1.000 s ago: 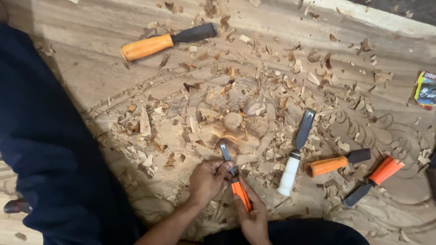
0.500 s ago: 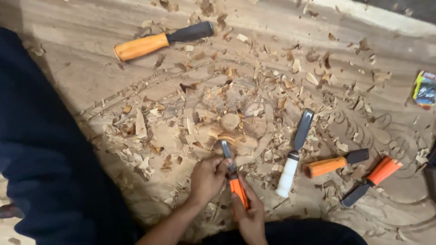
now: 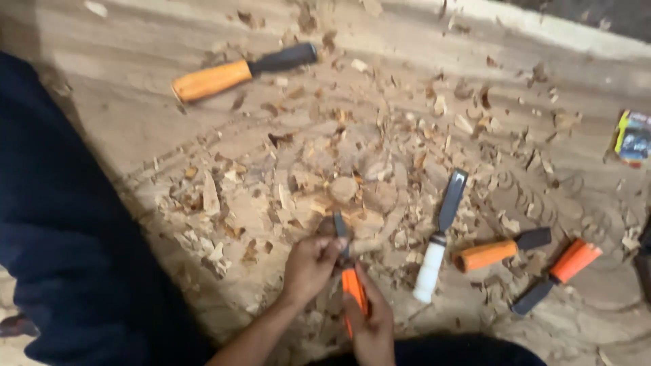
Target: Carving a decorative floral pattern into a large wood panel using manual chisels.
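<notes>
Orange chisel (image 3: 349, 268) long axis near vertical, blade pointing away, w/ both hands gripping

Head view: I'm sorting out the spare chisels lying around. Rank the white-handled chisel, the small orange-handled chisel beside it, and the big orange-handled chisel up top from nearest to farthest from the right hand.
1. White-handled chisel: just right of the right hand.
2. Small orange-handled chisel: farther right, past the white one.
3. Big orange-handled chisel: far off, at the top left.
</notes>
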